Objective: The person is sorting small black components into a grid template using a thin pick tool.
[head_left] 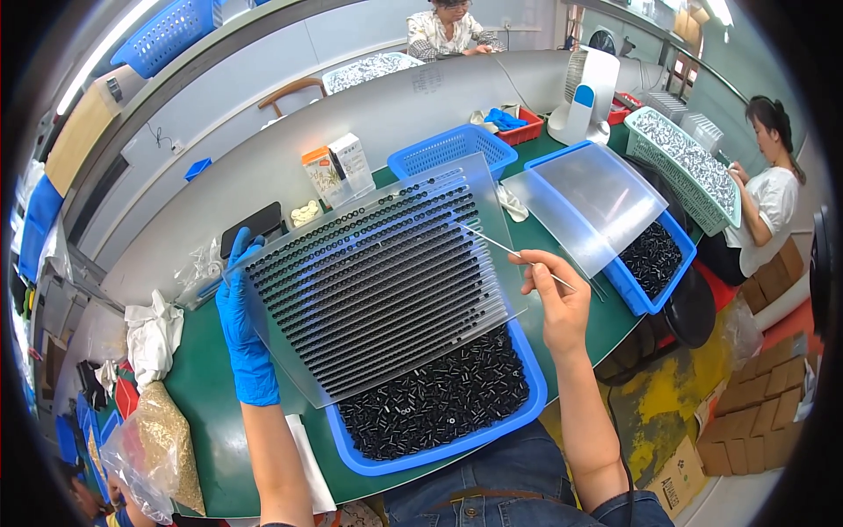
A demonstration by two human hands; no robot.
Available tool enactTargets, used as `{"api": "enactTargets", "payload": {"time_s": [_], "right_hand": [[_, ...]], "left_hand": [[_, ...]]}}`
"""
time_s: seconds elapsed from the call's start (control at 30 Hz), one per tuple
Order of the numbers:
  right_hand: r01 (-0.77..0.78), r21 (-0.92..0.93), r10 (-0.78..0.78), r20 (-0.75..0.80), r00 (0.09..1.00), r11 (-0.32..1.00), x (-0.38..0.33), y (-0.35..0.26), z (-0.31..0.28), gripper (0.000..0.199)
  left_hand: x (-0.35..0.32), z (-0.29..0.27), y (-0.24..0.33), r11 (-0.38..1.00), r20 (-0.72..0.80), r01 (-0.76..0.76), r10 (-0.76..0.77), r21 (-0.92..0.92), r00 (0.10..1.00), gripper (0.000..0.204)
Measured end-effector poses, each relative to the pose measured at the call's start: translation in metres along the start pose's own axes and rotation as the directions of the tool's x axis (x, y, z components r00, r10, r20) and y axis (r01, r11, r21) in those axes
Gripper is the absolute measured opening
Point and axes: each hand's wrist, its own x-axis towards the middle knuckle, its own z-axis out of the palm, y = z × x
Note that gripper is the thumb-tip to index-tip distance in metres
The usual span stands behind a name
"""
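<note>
My left hand, in a blue glove, grips the left edge of a clear slotted plate. The plate is tilted, its slots filled with rows of small black cylindrical parts; some slot ends at the right show no parts. My bare right hand pinches a thin metal rod, whose tip meets the plate near its upper right. Under the plate's lower edge sits a blue tray of loose black parts, partly covered by the plate.
A second blue tray of black parts, half under a clear sheet, stands right. Behind are a blue basket, boxes and a white fan. A bag of golden bits lies left. Two people sit beyond.
</note>
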Motion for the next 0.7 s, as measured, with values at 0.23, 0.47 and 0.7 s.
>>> {"api": "enactTargets", "payload": {"time_s": [0.23,0.47,0.7], "right_hand": [[-0.005,-0.001,0.005,-0.039,0.999,1.000,0.001,0.000,-0.009,0.022],[0.026,-0.036,-0.028,-0.034,0.999,0.999,-0.002,0.000,0.000,0.022],[0.043,-0.053,-0.046,-0.053,0.998,0.998,-0.003,-0.003,-0.002,0.022]], "left_hand": [[-0.001,0.001,0.001,1.000,0.000,0.010,-0.010,-0.021,1.000,0.056],[0.000,0.005,0.001,1.000,-0.004,-0.020,0.020,-0.013,1.000,0.056],[-0.001,0.005,0.003,1.000,-0.009,0.001,-0.001,-0.014,1.000,0.055]]}}
